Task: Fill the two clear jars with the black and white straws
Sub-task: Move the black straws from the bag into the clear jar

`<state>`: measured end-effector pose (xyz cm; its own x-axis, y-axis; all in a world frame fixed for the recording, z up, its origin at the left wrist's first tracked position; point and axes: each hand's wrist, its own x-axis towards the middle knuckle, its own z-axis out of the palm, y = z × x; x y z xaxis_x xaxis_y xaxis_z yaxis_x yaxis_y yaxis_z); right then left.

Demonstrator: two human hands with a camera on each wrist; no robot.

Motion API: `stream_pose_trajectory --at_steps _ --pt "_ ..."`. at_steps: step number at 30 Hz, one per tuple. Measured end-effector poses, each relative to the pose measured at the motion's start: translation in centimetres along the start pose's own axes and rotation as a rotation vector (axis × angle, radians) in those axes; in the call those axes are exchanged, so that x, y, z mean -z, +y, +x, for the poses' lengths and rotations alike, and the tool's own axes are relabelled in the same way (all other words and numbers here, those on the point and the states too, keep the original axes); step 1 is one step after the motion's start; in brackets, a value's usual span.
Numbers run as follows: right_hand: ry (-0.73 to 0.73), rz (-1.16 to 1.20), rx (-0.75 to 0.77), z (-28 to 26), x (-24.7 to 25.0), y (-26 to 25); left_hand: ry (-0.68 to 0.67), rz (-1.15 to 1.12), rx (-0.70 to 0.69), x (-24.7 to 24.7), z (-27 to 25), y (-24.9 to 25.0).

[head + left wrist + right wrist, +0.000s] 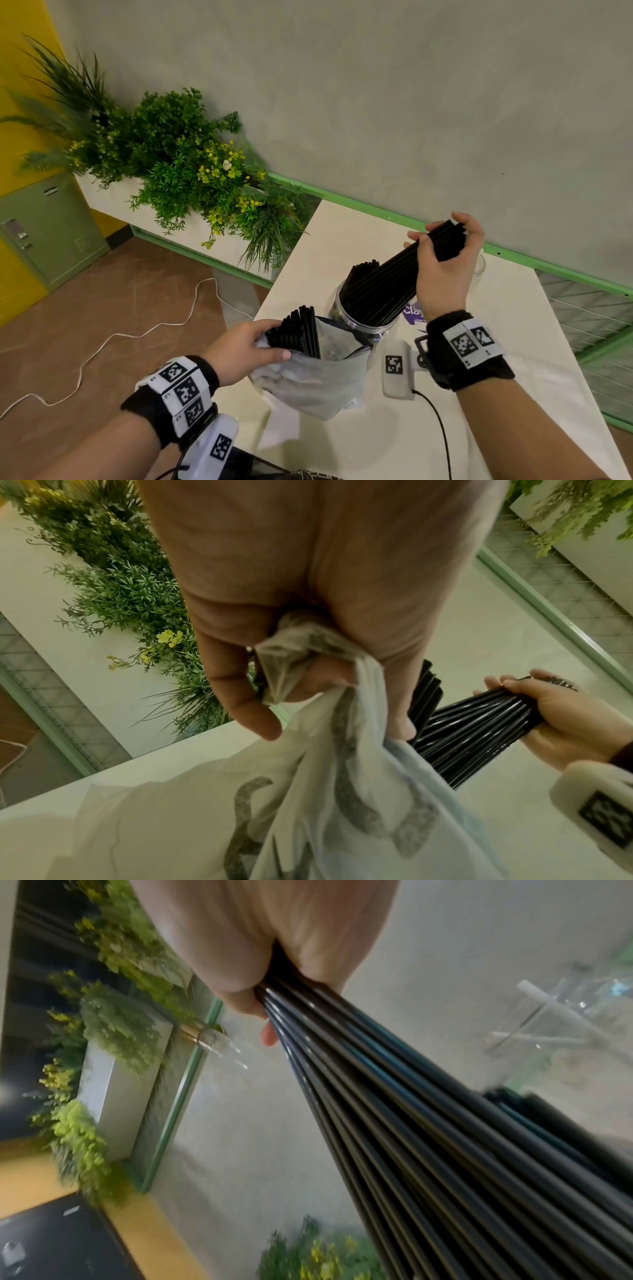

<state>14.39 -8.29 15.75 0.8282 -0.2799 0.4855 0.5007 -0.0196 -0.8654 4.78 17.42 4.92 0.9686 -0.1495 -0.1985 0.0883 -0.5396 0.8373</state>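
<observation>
Left hand (pixel 245 346) grips bag (pixel 318 380); right hand (pixel 445 263) clutches black straws (pixel 383 284). Lower ends-first into jar (pixel 356 323), then release.

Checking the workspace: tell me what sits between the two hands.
In the head view, the clear jar of black straws stands between left hand and right hand.

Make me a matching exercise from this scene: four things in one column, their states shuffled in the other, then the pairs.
1. right hand
2. left hand
3. near clear jar
4. white cable

a. lies on the brown floor
b. stands on the table, black straws in it
c. grips a black straw bundle
d. holds the plastic bag

Pairs: 1-c, 2-d, 3-b, 4-a
</observation>
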Motion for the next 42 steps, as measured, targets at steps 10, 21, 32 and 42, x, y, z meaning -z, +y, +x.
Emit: stream_pose_trajectory --at_steps 10,21,32,42 --pt "0.01 -0.031 0.133 -2.3 -0.5 0.8 -0.011 0.02 0.012 0.3 -0.1 0.1" --pt "-0.223 -0.145 0.007 -3.4 -1.7 4.0 -0.027 0.028 0.004 0.4 0.0 0.5" --pt "-0.51 -0.238 -0.241 -2.4 1.2 5.9 -0.02 0.055 0.015 0.5 -0.1 0.5" --pt "-0.484 -0.517 0.1 -3.1 1.3 6.0 -0.029 0.014 -0.002 0.2 0.0 0.6"
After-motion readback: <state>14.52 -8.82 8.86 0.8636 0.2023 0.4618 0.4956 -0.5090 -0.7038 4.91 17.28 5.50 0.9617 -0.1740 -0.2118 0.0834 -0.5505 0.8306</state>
